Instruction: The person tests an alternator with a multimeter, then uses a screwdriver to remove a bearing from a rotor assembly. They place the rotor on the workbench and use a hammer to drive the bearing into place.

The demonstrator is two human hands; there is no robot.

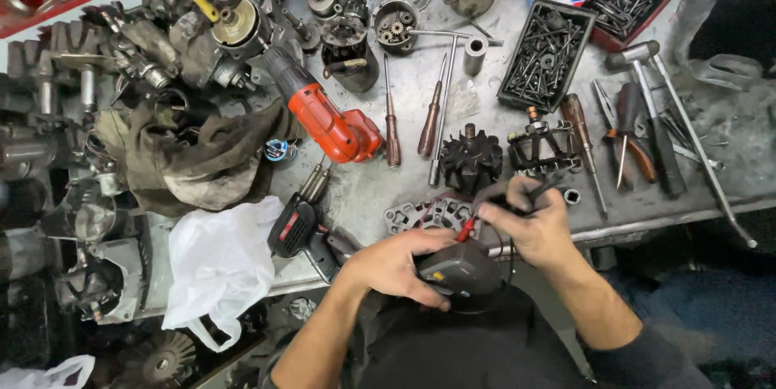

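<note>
**Multimeter held at the worktop's near edge**

Dark grey plastic multimeter (462, 274), rounded and smooth-cased, sits at the near edge of the grimy grey metal worktop (485, 82), close to the person's body. The left hand (398, 264) lies along its left side, fingers (428, 300) curled together and clamped around the casing, thumb across the top. A red plug (466, 229) stands in the meter's far end, with thin leads running from it toward the right hand. The meter's long axis runs roughly from lower left to upper right, its plugged end pointing away from the person.

The right hand (533, 226) is just beyond the meter's far right corner, fingers closed on slim black probes (540, 189) whose tips angle up and right. Just beside it lies a round, perforated silver metal plate (428, 215). Farther back stand a ribbed black claw-pole rotor (470, 159), an orange-red power drill (323, 114), brown wooden-handled screwdrivers (392, 126) and a black tray of screws (543, 54). Oily rags (202, 155) and a white plastic bag (218, 264) lie to the left.
</note>
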